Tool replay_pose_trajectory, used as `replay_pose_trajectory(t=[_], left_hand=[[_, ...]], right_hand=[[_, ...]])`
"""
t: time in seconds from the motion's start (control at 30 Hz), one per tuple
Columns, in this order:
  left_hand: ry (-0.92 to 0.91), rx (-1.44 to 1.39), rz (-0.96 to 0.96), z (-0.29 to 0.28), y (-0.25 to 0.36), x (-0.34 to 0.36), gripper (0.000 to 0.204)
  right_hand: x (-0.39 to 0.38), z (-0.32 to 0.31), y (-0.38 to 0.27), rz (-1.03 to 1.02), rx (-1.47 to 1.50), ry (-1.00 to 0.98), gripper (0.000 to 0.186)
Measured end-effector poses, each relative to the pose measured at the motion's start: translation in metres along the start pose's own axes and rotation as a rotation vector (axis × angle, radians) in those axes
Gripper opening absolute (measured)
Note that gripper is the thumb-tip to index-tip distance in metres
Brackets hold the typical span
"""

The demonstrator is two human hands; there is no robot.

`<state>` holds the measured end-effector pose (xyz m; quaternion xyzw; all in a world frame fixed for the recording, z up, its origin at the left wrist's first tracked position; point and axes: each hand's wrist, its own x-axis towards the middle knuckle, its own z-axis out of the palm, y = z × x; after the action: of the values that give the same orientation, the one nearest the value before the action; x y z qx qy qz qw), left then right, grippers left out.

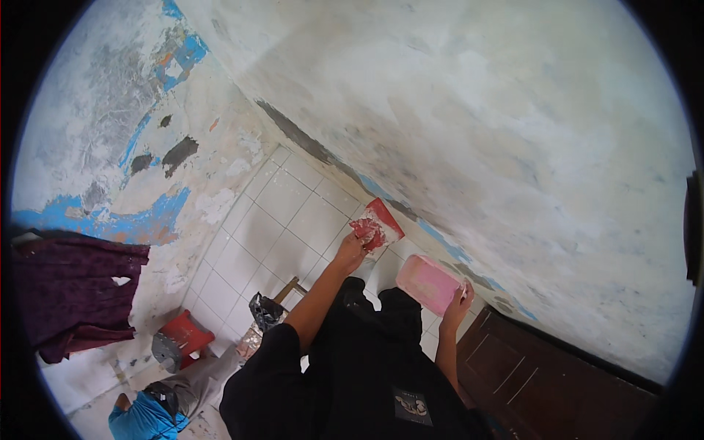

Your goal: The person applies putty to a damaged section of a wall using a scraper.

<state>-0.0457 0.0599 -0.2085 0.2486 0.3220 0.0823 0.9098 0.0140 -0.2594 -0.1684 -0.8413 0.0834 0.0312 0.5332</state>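
Note:
My left hand (350,253) grips a red plastic spreader (378,220) smeared with white filler, held near the foot of the patchy whitewashed wall (513,132). My right hand (458,301) holds the near end of a pink rectangular plastic tray (424,282), which has a pale residue inside. The tray is to the right of the spreader, a little lower in view and apart from it. My legs in dark clothing show between both arms.
White floor tiles (282,227) run into the corner. A purple cloth (77,286) hangs at left above a red stool (191,334). A black bag (264,308), wooden pieces and blue fabric (143,418) lie lower left. A dark brown wooden panel (543,374) is at lower right.

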Motion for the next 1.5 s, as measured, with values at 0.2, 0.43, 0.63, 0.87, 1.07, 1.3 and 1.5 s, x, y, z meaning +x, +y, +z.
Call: replay_pose_trajectory(t=[0.2, 0.43, 0.63, 0.87, 1.07, 1.3, 1.5], left_hand=[[-0.017, 0.878, 0.155, 0.024, 0.072, -0.066, 0.016], [-0.284, 1.240, 0.255, 0.096, 0.098, -0.121, 0.015], [-0.265, 1.548, 0.550, 0.122, 0.092, -0.126, 0.011], [-0.263, 1.705, 0.617, 0.121, 0.073, -0.117, 0.013], [-0.298, 1.705, 0.662, 0.126, 0.054, -0.119, 0.013], [-0.482, 1.705, 0.436, 0.133, 0.051, -0.118, 0.017], [-0.496, 1.699, 0.532, 0.154, 0.071, -0.120, 0.017]], right_hand=[[0.013, 0.031, -0.028, -0.135, 0.023, -0.023, 0.037], [0.016, 0.061, -0.071, -0.302, 0.107, -0.093, 0.038], [0.010, 0.069, -0.104, -0.409, 0.140, -0.103, 0.041], [0.001, 0.062, -0.115, -0.369, 0.232, -0.093, 0.041], [-0.005, 0.049, -0.114, -0.365, 0.199, -0.029, 0.039], [-0.004, 0.041, -0.111, -0.308, 0.218, 0.016, 0.037], [-0.006, 0.037, -0.106, -0.271, 0.270, 0.010, 0.037]])
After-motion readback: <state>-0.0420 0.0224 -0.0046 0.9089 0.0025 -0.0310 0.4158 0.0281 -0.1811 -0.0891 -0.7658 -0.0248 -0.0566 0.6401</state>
